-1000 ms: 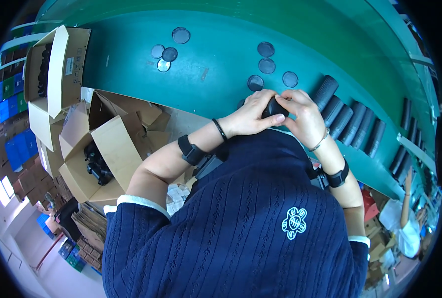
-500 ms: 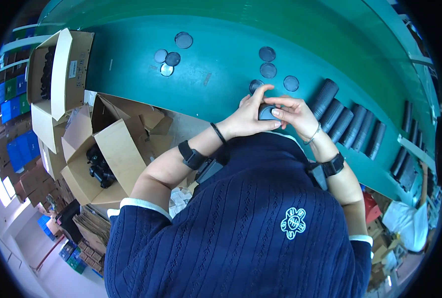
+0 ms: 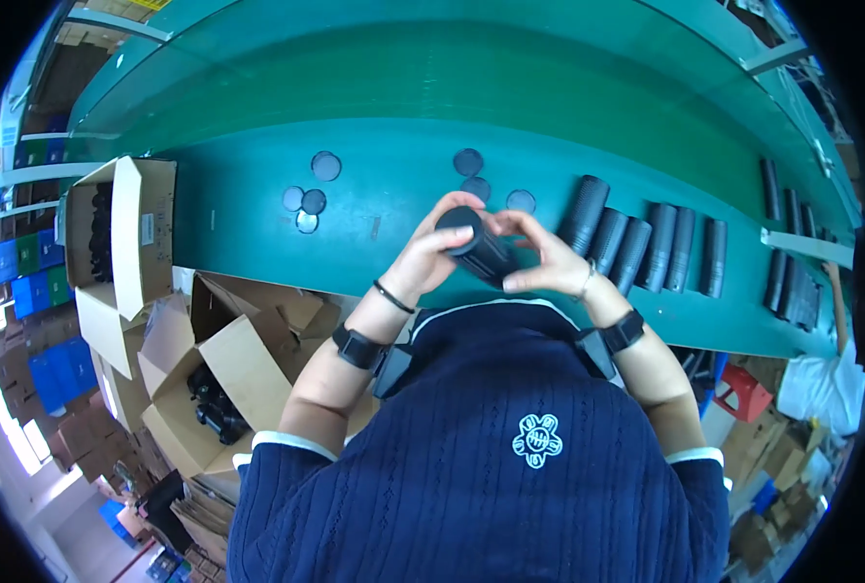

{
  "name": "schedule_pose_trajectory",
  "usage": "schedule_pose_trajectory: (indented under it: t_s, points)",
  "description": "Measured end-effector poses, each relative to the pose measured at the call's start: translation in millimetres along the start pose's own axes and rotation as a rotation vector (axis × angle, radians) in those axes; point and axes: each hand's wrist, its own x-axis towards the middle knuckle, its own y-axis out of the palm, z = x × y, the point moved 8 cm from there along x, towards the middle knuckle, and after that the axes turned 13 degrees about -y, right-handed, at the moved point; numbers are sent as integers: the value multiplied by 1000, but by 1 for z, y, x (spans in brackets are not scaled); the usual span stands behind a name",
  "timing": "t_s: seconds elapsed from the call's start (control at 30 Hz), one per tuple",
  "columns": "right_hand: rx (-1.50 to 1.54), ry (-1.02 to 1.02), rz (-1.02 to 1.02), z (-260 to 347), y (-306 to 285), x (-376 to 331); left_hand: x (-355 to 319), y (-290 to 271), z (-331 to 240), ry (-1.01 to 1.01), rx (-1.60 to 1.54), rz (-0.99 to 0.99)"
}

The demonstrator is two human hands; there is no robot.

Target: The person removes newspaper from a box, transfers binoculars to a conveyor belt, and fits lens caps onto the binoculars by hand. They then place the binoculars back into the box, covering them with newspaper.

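Tube (image 3: 488,260), black and tilted, is held up between both hands at the near edge of the green table (image 3: 248,233). Left hand (image 3: 434,243) is wrapped round its far-left end, thumb across the round end; right hand (image 3: 547,260) is curved beside its right side, thumb and fingers apart, and I cannot tell whether it grips. Just beyond lie dark discs (image 3: 468,162), with a cluster (image 3: 313,201) farther left. To the right, more tubes (image 3: 631,255) rest in a row; to the left stand open boxes (image 3: 157,219)
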Motion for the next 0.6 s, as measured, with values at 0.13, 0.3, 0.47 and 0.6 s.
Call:
schedule_pose_trajectory:
  t_s: [0.13, 0.3, 0.47, 0.6]
  points:
    - [-194, -31, -81, 18, -6, -7, 22, 18, -10, 81, -179, 113]
    - [-853, -147, -261, 53, -39, -19, 37, 24, 1, 43, -406, 105]
    - [-814, -158, -152, 50, -51, -38, 62, 32, 6, 75, -245, 100]
    - [-533, -96, -502, 56, -128, -87, 114, 27, 33, -146, -225, -191]
